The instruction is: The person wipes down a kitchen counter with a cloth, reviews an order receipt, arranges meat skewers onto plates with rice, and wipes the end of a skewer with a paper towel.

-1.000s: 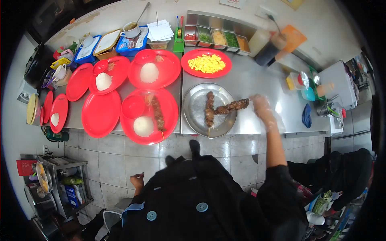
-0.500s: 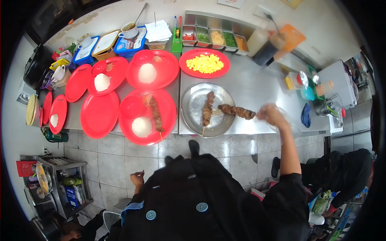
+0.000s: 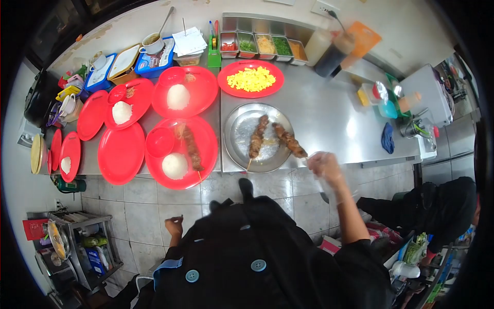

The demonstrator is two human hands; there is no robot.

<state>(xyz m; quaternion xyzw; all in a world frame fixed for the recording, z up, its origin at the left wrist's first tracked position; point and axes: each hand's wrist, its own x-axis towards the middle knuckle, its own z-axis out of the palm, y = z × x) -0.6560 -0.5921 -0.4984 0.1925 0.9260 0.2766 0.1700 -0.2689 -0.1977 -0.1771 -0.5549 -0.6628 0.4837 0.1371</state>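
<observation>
My right hand (image 3: 325, 167), in a clear plastic glove, grips the stick end of a meat skewer (image 3: 289, 140), whose meat reaches over the right rim of a round metal tray (image 3: 236, 154). Another skewer (image 3: 258, 136) lies in that tray. My left hand (image 3: 174, 225) hangs low beside my body, fingers curled; whatever may be in it is hidden. Left of the tray, a red oval plate (image 3: 205, 149) carries a rice mound (image 3: 175, 166), a small red bowl (image 3: 160, 141) and a meat skewer (image 3: 191, 149). Behind the tray, a red plate (image 3: 225, 86) bears chopped yellow food (image 3: 251, 79).
More red plates (image 3: 121, 157), some with rice, cover the left counter. Metal topping bins (image 3: 265, 46) and sauce bottles (image 3: 333, 54) line the back. A blue cloth (image 3: 388, 138) lies at right. Another person (image 3: 437, 211) bends at the lower right; a shelf cart (image 3: 87, 247) stands lower left.
My right hand has moved left and toward me, with the held skewer now slanting down over the tray's right rim. The view has shifted slightly; the left hand stays low.
</observation>
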